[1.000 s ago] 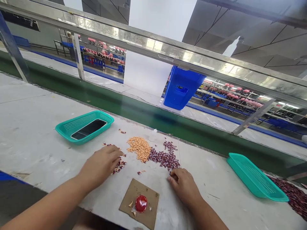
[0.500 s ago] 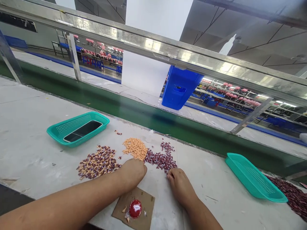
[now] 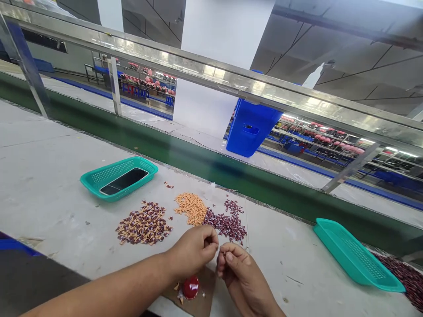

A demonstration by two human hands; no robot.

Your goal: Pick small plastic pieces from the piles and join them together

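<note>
My left hand is pinched closed over the front of the table, and what its fingertips hold is too small to make out. Close beside it, my right hand is also pinched, its contents hidden. Beneath them lies a brown square board bearing a round red glossy thing and small scraps. Behind the hands are a pile of small orange pieces and a pile of dark purple pieces. Left of these sits a pile of two-coloured orange-and-purple pieces.
A green basket holding a phone stands at the left. Another green basket is at the right, beside a dark red heap. Beyond the table run a green belt and a metal rail, with a blue bin behind.
My hands have left the edges of the orange and purple piles and come together nearer to me, above the board. The view has shifted slightly.
</note>
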